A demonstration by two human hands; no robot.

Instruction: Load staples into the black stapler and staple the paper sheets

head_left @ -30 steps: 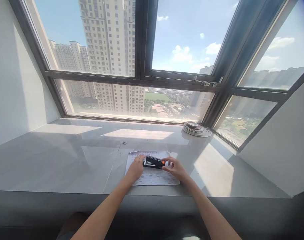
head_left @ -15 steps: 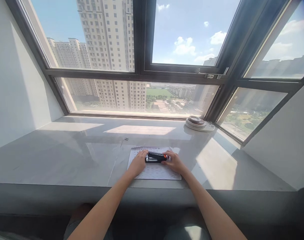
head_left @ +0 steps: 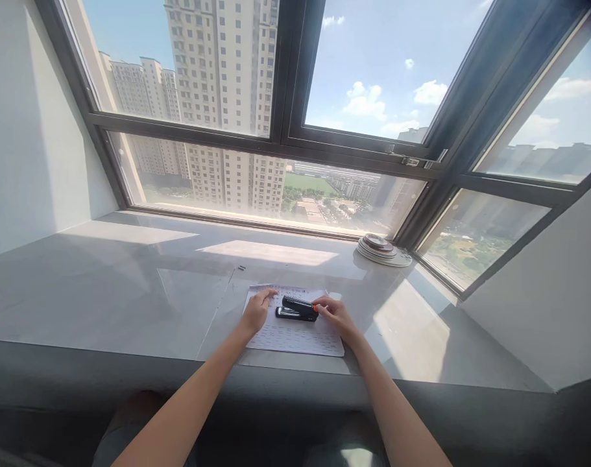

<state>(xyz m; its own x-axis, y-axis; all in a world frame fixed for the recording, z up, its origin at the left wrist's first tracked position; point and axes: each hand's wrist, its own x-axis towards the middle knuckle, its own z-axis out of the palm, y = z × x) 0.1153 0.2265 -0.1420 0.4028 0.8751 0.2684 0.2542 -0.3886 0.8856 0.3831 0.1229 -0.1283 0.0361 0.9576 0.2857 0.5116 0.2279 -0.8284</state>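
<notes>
A black stapler (head_left: 295, 310) with an orange part at its right end lies over a sheet of paper (head_left: 300, 340) covered in rows of print. My right hand (head_left: 335, 316) grips the stapler's orange end between thumb and fingers. To the left of the stapler, my left hand (head_left: 257, 312) is over the paper's left side, apart from the stapler. Its fingers stretch to the right and nothing shows in them. Two small metallic pieces (head_left: 241, 267), perhaps staple strips, lie on the grey ledge (head_left: 130, 292) beyond the paper.
A stack of round plates or mats (head_left: 380, 250) sits in the back right corner by the window frame (head_left: 344, 139). White walls bound the ledge on both sides. The ledge's front edge runs just before the paper.
My left hand has let go of the stapler's left end and moved left. My right hand still holds the orange end. The camera view has tilted a little.
</notes>
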